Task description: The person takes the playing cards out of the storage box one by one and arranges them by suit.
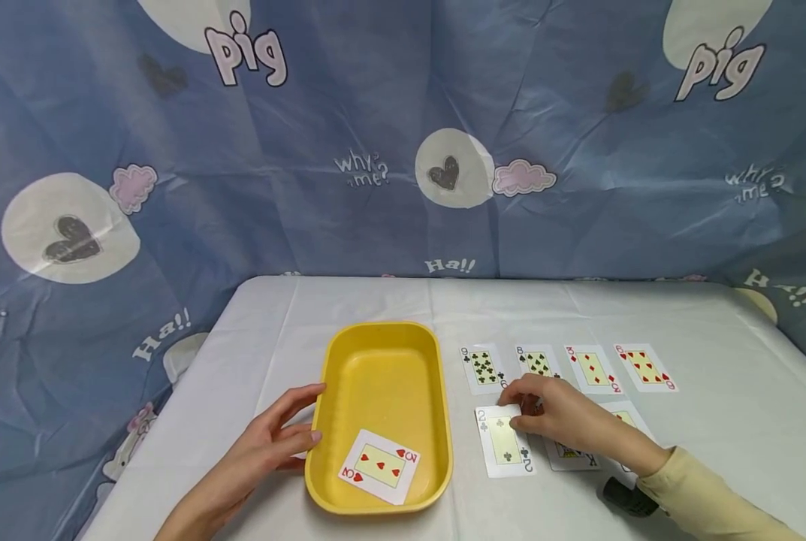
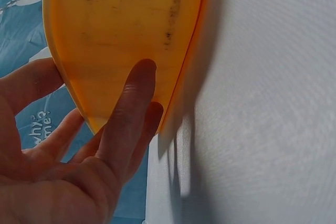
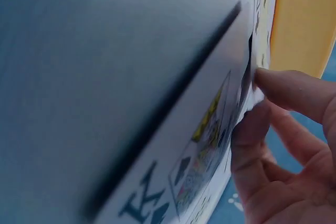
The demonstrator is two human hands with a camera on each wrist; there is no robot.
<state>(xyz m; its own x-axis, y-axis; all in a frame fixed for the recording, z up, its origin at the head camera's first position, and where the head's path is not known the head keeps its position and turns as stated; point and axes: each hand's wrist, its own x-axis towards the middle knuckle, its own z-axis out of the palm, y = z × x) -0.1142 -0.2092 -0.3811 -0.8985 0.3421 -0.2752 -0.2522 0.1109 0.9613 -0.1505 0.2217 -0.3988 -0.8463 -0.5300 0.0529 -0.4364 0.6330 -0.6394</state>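
A yellow tray (image 1: 378,330) stands on the table, with a three of hearts (image 1: 389,492) lying face up in its near end. My left hand (image 1: 261,451) touches the tray's left side, index finger and thumb at the rim; the left wrist view shows other fingers (image 2: 128,108) fairly straight against the outer wall. Right of the tray, my right hand (image 1: 558,409) pinches the right edge of a two of clubs (image 1: 493,454) between thumb and fingers. Behind that card, in the right wrist view, a black king (image 3: 173,182) lies partly under the hand.
A row of cards lies farther back: a nine of clubs (image 1: 481,368), a black eight (image 1: 534,361), a three of diamonds (image 1: 592,368) and a six of hearts (image 1: 646,368). Another card (image 1: 629,412) is partly covered by the right forearm. A printed blue cloth (image 1: 375,240) hangs behind the table.
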